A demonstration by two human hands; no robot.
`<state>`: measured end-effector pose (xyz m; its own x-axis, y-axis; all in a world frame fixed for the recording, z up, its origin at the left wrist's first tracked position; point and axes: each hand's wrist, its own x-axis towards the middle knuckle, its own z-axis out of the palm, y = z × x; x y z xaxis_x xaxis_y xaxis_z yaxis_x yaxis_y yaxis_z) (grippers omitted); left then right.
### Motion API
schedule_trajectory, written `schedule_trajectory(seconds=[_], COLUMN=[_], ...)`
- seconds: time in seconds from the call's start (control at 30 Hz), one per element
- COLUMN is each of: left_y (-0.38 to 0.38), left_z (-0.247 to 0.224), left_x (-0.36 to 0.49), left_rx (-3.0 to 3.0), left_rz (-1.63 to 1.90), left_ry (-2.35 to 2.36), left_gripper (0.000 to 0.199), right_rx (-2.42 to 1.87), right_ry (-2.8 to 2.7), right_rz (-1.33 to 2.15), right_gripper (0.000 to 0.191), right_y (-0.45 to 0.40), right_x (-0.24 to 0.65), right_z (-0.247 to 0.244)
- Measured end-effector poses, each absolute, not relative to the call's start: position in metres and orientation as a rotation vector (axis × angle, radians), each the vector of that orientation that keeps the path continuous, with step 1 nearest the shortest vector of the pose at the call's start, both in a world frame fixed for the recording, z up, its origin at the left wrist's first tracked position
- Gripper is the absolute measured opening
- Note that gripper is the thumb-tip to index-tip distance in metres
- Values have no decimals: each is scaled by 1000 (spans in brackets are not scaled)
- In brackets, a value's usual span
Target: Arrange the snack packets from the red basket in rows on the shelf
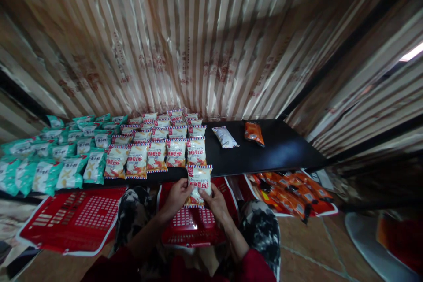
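Between my two hands is a white and orange snack bag [199, 180] with red lettering and a striped top edge, held upright at the front edge of the black shelf [228, 158]. My left hand [178, 194] grips its left side, and my right hand [216, 200] grips its right side with the thumb across the front. Just behind it, matching snack bags [157, 156] stand in rows on the shelf. Apart from these, a pale bag [225, 137] and an orange bag [254, 133] lie to the right.
Green and white snack bags [69, 172] fill the shelf's left part. Below the shelf are a red basket [172, 238] between my knees, another red basket [95, 229] at left, and a right-hand basket heaped with orange bags [294, 194]. A striped curtain [198, 44] hangs behind.
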<state>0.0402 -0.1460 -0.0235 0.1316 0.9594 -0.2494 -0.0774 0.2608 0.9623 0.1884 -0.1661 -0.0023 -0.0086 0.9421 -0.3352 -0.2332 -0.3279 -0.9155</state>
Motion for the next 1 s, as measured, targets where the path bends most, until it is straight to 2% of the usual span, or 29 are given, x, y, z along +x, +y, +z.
schedule_trajectory(seconds=[0.13,0.4,0.7,1.0], left_y=[-132,-115,-106,-102], left_z=[-23,-12,-8,-8], left_x=[44,55,60,61], left_rx=[1046,1093,1122,1164], left_rz=[1008,1027,1036,1006], left_ry=[1231,1423,1445,1466], left_gripper=[39,44,36,33], right_rx=[-1296,-1272,-1242,-1270], right_ry=[-873,-825,-854,-994], right_rz=[1490,1455,1412,1358], right_gripper=[48,54,51,55], right_y=[-152,-121,-97,-85], right_x=[193,212,213,203], right_z=[3,-7,9,-1])
